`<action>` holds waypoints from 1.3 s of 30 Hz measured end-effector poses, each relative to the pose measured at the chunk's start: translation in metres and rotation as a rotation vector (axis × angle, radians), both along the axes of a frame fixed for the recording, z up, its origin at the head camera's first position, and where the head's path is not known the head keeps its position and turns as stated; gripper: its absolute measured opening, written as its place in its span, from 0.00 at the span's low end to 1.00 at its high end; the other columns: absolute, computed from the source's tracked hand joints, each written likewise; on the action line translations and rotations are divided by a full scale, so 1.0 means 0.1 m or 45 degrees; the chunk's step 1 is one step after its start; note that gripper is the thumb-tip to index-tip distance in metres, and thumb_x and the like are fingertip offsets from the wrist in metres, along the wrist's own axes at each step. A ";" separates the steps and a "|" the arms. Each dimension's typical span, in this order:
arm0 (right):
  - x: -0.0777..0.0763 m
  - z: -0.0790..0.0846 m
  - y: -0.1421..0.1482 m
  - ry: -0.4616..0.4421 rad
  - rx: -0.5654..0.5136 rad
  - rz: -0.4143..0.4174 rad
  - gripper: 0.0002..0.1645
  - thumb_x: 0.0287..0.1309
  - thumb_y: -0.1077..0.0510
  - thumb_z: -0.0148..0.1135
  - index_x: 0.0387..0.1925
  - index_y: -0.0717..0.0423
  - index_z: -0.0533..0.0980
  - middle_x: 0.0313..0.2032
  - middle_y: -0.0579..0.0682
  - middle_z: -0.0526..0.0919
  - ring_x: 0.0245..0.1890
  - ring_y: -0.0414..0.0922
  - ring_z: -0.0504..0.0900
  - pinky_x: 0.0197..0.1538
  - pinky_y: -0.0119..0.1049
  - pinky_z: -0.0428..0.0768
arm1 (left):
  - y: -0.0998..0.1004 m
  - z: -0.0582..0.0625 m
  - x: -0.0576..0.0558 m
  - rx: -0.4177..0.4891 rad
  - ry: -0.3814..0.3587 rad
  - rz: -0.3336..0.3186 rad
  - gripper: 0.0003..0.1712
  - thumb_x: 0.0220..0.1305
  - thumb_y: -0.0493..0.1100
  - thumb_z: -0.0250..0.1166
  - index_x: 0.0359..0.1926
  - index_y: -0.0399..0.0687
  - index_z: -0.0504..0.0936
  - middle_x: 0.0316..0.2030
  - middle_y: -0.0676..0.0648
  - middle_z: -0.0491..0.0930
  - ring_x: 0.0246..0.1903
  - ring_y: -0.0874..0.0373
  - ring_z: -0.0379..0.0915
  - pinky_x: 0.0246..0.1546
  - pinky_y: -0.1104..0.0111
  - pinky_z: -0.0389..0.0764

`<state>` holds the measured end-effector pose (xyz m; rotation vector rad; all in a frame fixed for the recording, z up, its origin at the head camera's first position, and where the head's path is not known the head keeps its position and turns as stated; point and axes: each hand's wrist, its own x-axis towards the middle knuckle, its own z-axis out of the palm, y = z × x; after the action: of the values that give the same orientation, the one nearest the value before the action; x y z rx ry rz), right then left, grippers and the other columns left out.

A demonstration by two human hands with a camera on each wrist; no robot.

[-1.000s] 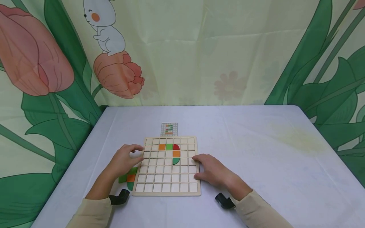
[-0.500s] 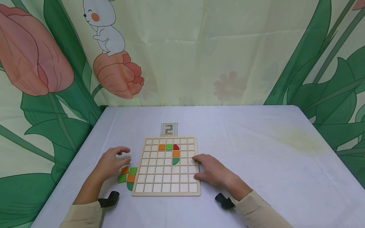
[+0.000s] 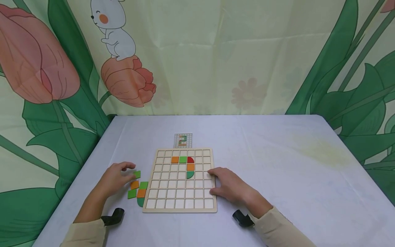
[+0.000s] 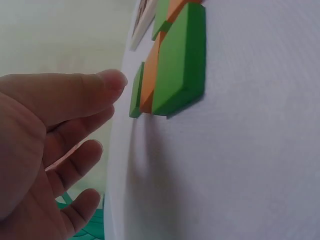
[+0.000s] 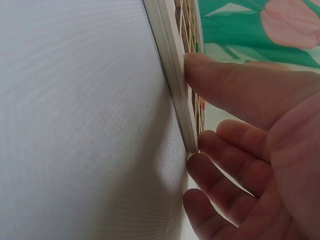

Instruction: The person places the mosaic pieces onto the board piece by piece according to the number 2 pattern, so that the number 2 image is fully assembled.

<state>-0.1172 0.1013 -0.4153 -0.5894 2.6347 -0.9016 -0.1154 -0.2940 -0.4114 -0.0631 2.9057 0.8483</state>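
Note:
A wooden grid board [image 3: 180,210] lies flat, with an orange square, a green square, a red rounded piece, another orange square and a dark green rounded piece in its cells. Left of it are loose tiles: a green tile [image 3: 137,174], an orange tile [image 3: 134,185], a lower green tile [image 3: 132,193] and others against the board's edge. My left hand [image 3: 113,180] hovers beside the top green tile, thumb and fingers apart, holding nothing; in the left wrist view a gap shows between thumb and fingers. My right hand [image 3: 231,183] rests its fingertips and thumb on the board's right edge.
A small pattern card [image 3: 183,140] with a coloured figure on a grid lies just beyond the board. White cloth covers the table [image 3: 277,154]. A printed curtain [image 3: 200,68] hangs behind its far edge. Each wrist wears a black camera.
My left hand has moved left, away from the board's left edge to beside the loose tiles, uncovering several of them. The right hand and the board have stayed in place.

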 end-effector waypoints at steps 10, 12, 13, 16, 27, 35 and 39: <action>0.00 0.00 0.00 0.005 0.007 0.008 0.37 0.56 0.59 0.73 0.65 0.63 0.71 0.63 0.55 0.74 0.66 0.53 0.70 0.67 0.49 0.67 | -0.02 -0.07 -0.01 0.005 -0.043 0.000 0.24 0.59 0.39 0.69 0.56 0.35 0.79 0.56 0.31 0.76 0.58 0.33 0.67 0.57 0.38 0.69; 0.00 0.00 0.00 0.002 0.006 0.009 0.37 0.56 0.58 0.73 0.65 0.63 0.71 0.63 0.56 0.74 0.65 0.54 0.70 0.67 0.49 0.67 | -0.02 -0.07 0.00 0.006 -0.060 0.000 0.23 0.60 0.39 0.70 0.56 0.35 0.79 0.56 0.31 0.76 0.58 0.33 0.67 0.57 0.39 0.69; 0.00 0.00 0.00 -0.001 0.007 0.007 0.37 0.56 0.58 0.73 0.65 0.63 0.71 0.63 0.55 0.74 0.66 0.54 0.70 0.67 0.49 0.67 | -0.03 -0.07 -0.01 0.005 -0.065 -0.002 0.23 0.60 0.39 0.70 0.56 0.35 0.79 0.56 0.31 0.76 0.58 0.33 0.67 0.57 0.39 0.70; 0.01 0.00 0.00 -0.008 0.009 0.006 0.37 0.56 0.58 0.73 0.66 0.62 0.70 0.63 0.55 0.74 0.66 0.54 0.69 0.67 0.50 0.67 | -0.03 -0.08 -0.01 0.006 -0.073 -0.005 0.23 0.60 0.38 0.70 0.56 0.35 0.79 0.56 0.32 0.76 0.57 0.33 0.68 0.56 0.39 0.70; 0.01 0.01 0.00 -0.003 -0.002 0.001 0.36 0.55 0.59 0.73 0.65 0.63 0.71 0.63 0.55 0.74 0.65 0.53 0.70 0.67 0.48 0.67 | -0.04 -0.08 -0.03 -0.006 -0.051 -0.002 0.21 0.60 0.38 0.69 0.54 0.34 0.79 0.54 0.33 0.78 0.55 0.34 0.69 0.56 0.40 0.71; 0.02 0.02 0.00 -0.010 0.006 -0.008 0.37 0.55 0.58 0.74 0.65 0.62 0.71 0.63 0.55 0.74 0.65 0.53 0.70 0.67 0.48 0.67 | -0.04 -0.08 -0.02 -0.031 -0.031 0.001 0.19 0.61 0.38 0.68 0.52 0.35 0.80 0.51 0.33 0.79 0.53 0.35 0.70 0.54 0.41 0.72; 0.02 0.02 0.00 -0.001 -0.008 0.000 0.36 0.55 0.59 0.73 0.64 0.63 0.71 0.62 0.55 0.74 0.65 0.53 0.70 0.67 0.49 0.67 | -0.03 -0.07 -0.02 -0.038 -0.022 0.000 0.18 0.61 0.38 0.68 0.51 0.34 0.80 0.50 0.34 0.80 0.52 0.36 0.71 0.54 0.42 0.73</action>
<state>-0.1156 0.1017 -0.4133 -0.5906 2.6318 -0.9103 -0.1174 -0.2968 -0.4184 -0.0732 2.9023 0.8005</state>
